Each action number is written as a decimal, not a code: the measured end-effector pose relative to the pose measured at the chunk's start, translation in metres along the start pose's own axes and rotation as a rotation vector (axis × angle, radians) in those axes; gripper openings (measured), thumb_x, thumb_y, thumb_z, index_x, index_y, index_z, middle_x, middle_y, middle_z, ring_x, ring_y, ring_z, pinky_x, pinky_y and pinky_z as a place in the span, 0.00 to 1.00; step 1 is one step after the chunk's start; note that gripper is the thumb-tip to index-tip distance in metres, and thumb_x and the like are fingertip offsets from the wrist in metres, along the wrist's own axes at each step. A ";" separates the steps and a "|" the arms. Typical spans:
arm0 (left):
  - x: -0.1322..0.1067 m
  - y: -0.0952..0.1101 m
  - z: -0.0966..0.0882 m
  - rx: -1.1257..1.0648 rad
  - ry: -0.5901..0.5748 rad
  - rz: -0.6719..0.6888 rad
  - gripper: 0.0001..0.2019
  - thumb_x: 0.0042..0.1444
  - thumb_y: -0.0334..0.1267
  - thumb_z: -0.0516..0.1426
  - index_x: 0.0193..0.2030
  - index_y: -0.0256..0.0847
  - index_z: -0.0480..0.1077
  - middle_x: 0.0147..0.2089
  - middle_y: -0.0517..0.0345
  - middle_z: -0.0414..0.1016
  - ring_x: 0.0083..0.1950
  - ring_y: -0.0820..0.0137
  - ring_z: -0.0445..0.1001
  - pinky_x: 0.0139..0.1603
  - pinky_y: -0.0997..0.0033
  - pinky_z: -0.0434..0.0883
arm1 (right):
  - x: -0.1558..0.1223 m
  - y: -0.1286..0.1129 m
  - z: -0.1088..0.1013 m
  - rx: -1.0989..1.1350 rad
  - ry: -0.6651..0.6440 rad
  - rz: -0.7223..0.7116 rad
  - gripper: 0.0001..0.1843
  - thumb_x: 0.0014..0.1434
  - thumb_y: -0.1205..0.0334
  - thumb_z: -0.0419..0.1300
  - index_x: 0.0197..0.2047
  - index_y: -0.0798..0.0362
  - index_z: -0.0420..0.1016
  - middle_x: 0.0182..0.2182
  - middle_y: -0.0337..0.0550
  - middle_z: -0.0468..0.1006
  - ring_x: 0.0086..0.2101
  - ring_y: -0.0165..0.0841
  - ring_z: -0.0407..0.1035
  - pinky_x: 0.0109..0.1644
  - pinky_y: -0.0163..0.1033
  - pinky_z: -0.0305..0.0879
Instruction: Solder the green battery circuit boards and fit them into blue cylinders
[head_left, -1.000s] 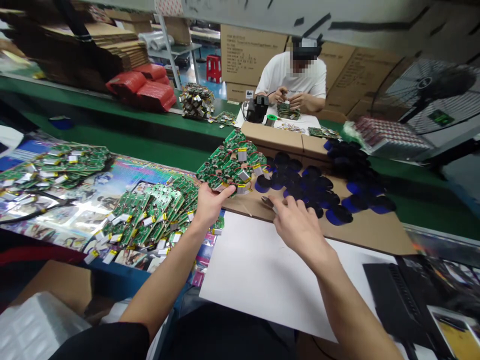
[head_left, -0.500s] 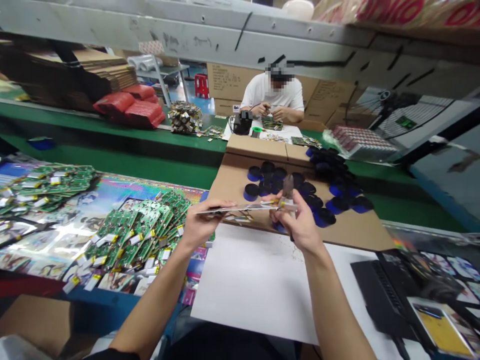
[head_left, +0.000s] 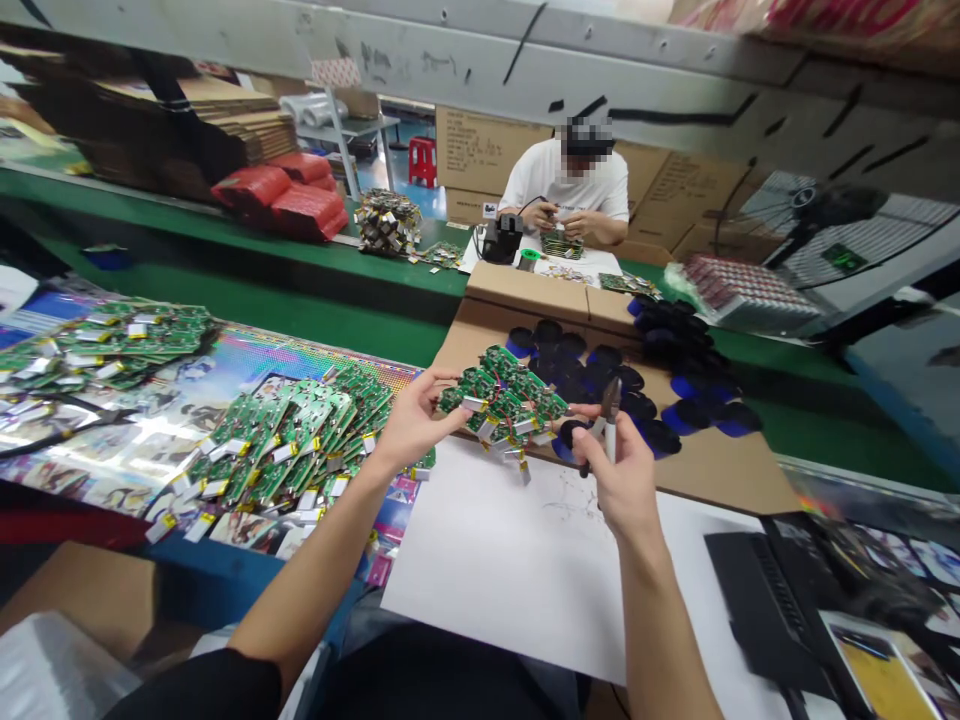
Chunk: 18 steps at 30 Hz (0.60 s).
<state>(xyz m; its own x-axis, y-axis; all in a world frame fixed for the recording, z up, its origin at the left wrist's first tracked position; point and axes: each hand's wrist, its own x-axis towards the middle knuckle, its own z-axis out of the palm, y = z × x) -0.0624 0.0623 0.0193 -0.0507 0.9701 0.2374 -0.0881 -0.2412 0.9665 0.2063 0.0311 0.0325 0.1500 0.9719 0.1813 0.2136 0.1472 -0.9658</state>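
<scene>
Dangling between the hands, a wired cluster of green circuit boards with silver-and-yellow batteries (head_left: 504, 402) hangs over the edge of a white paper sheet (head_left: 495, 570). The left hand (head_left: 415, 422) pinches it with spread fingers; the right hand (head_left: 619, 470) curls closed around small dark-handled pliers (head_left: 602, 425), beside blue-black round caps (head_left: 570, 347) on brown cardboard (head_left: 720, 465).

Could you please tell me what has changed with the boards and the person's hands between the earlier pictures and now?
The boards seen edge-on between both hands have turned face-up. The left hand now holds them as a bunched cluster of green circuit boards with wired batteries. The right hand has eased off, with one finger reaching under their edge, and holds side cutters upright. The pile of boards stayed as it was.
</scene>
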 end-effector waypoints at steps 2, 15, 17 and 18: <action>-0.001 0.005 0.004 0.013 -0.001 -0.006 0.21 0.46 0.32 0.73 0.48 0.41 0.79 0.41 0.55 0.84 0.35 0.70 0.81 0.33 0.79 0.73 | -0.002 -0.001 0.005 -0.018 0.002 0.013 0.23 0.60 0.48 0.70 0.53 0.50 0.76 0.45 0.46 0.82 0.32 0.30 0.70 0.38 0.38 0.72; 0.009 0.069 -0.024 -0.101 -0.495 -0.324 0.27 0.46 0.59 0.74 0.48 0.44 0.83 0.39 0.45 0.86 0.38 0.57 0.85 0.37 0.67 0.79 | -0.002 -0.005 -0.002 -0.022 -0.293 -0.016 0.16 0.60 0.49 0.70 0.44 0.50 0.75 0.37 0.40 0.78 0.37 0.34 0.73 0.43 0.39 0.72; 0.022 0.069 -0.023 0.020 -0.426 -0.319 0.20 0.45 0.56 0.75 0.38 0.45 0.82 0.30 0.52 0.84 0.29 0.62 0.82 0.30 0.71 0.75 | 0.000 -0.020 -0.003 -0.104 -0.405 -0.080 0.12 0.63 0.53 0.67 0.45 0.50 0.76 0.39 0.41 0.80 0.39 0.35 0.74 0.45 0.39 0.71; 0.027 0.067 -0.020 0.092 -0.459 -0.314 0.17 0.44 0.53 0.76 0.35 0.46 0.82 0.27 0.55 0.82 0.26 0.64 0.80 0.27 0.72 0.74 | 0.000 -0.028 -0.002 -0.155 -0.469 -0.113 0.11 0.64 0.55 0.66 0.46 0.50 0.77 0.40 0.41 0.81 0.40 0.35 0.75 0.46 0.39 0.71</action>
<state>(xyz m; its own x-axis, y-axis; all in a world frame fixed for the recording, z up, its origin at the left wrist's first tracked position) -0.0895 0.0717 0.0884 0.4036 0.9127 -0.0645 0.0591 0.0444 0.9973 0.2019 0.0268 0.0602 -0.3245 0.9345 0.1463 0.3493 0.2621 -0.8996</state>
